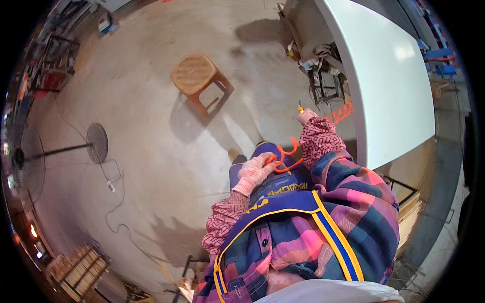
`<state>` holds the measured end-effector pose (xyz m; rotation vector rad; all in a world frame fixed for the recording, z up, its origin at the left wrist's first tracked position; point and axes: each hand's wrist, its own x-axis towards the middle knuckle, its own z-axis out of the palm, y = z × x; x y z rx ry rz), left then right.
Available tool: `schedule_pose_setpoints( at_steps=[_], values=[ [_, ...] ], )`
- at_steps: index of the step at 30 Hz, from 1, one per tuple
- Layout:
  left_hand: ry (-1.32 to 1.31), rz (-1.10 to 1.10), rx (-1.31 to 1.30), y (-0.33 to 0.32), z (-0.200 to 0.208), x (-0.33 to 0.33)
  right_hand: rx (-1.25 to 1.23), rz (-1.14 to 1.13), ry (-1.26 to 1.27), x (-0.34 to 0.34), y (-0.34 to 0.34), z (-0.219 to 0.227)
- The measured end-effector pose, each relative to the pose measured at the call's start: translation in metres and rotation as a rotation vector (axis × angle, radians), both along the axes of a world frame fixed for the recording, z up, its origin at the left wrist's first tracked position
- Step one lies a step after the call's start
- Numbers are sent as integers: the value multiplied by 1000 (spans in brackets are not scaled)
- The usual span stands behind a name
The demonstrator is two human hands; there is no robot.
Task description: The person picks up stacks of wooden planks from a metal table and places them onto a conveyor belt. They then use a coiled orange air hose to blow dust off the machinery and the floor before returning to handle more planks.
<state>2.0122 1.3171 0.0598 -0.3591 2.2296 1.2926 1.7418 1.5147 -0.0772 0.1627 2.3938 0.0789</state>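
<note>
My left hand (255,174), in a pale pink glove, is closed around loops of an orange coiled air hose (288,167) in front of my blue apron (283,188). Farther forward and to the right, my gloved right hand (306,116) is closed on what looks like an air blow gun (301,109). Only its yellow part and thin dark tip show past the fingers; the rest is hidden. More orange coils stretch from behind the right sleeve to the edge of a white-topped table (399,86) on my right.
A brown plastic stool (194,76) stands on the concrete floor ahead. On the left is a pedestal fan (30,156), its cable trailing across the floor. Cluttered items (326,65) sit under the table's far side. Wood pieces in a rack (83,272) stand at lower left.
</note>
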Motion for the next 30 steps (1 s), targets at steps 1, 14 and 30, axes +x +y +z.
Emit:
schedule_pose_setpoints(
  at_steps=[1, 14, 30],
  values=[
    [-12, -38, -15, -4, 0, -10, -13, -99, 5, -5, -7, 10],
    [-131, -97, 96, -154, -46, -153, 70, 362, -263, -110, -100, -90],
    [-124, 358, 471, -204, -28, -369, -169, 345, -78, -346, -302, 8]
  ],
)
